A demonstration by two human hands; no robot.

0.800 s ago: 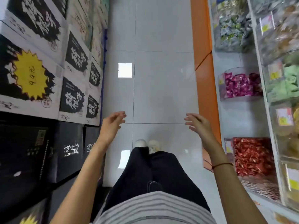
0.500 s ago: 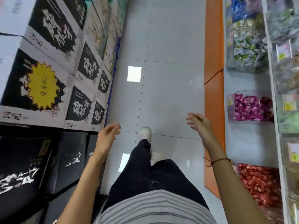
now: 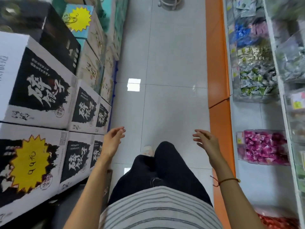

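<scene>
I stand in a narrow shop aisle, looking down at my dark trousers and striped shirt. My left hand (image 3: 113, 139) hangs in the air beside a stack of black-and-white cartons (image 3: 85, 109), fingers relaxed and holding nothing. My right hand (image 3: 206, 140) is raised over the floor near the orange shelf base (image 3: 217, 126), fingers loosely spread and holding nothing. A red cord sits on my right wrist.
Stacked cartons with yellow price stars (image 3: 29, 162) line the left side. On the right, clear bins of pink sweets (image 3: 264, 147), green-wrapped sweets (image 3: 255, 78) and red sweets (image 3: 279, 222) fill white shelves. Grey floor tiles (image 3: 165, 63) run ahead to a white fan base (image 3: 170, 4).
I have walked forward along the aisle; cartons and sweet bins have slid toward me. Both hands stay raised and hold nothing, and my feet have swapped places.
</scene>
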